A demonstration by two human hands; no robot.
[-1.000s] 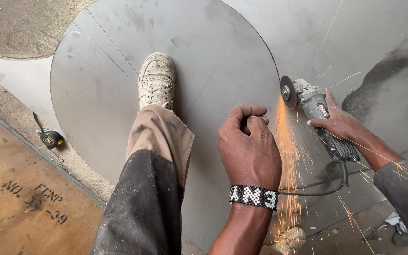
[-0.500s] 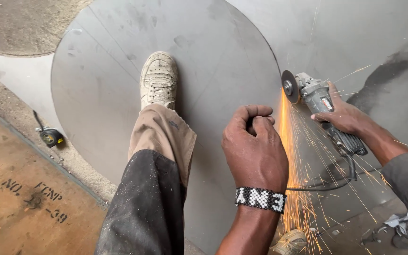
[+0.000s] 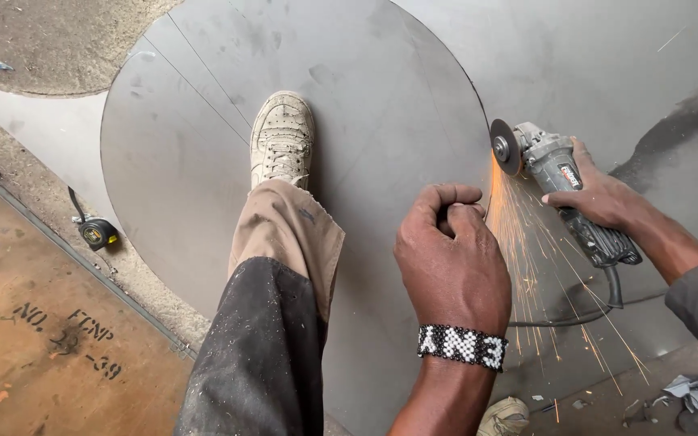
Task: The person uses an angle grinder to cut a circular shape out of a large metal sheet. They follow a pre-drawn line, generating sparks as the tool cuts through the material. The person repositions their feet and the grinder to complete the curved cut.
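A large round steel disc (image 3: pixel 203 145) lies on a bigger steel sheet (image 3: pixel 591 64). My right hand (image 3: pixel 599 194) grips an angle grinder (image 3: pixel 559 182) whose wheel meets the disc's right edge, throwing orange sparks (image 3: pixel 527 266) toward me. My left hand (image 3: pixel 450 254), curled into a fist with a black-and-white beaded wristband, rests on the disc near that edge, just left of the sparks. My left foot in a dusty white sneaker (image 3: pixel 283 137) stands on the middle of the disc.
A tape measure (image 3: pixel 94 232) lies on the concrete floor at the disc's left edge. A rusty brown plate (image 3: pixel 34 339) with painted marks fills the lower left. The grinder's cable (image 3: pixel 583 315) loops under my right arm. Scraps (image 3: pixel 688 391) lie at lower right.
The grinder has crept along the disc's right edge, still sparking. My left fist and foot keep their places on the disc.
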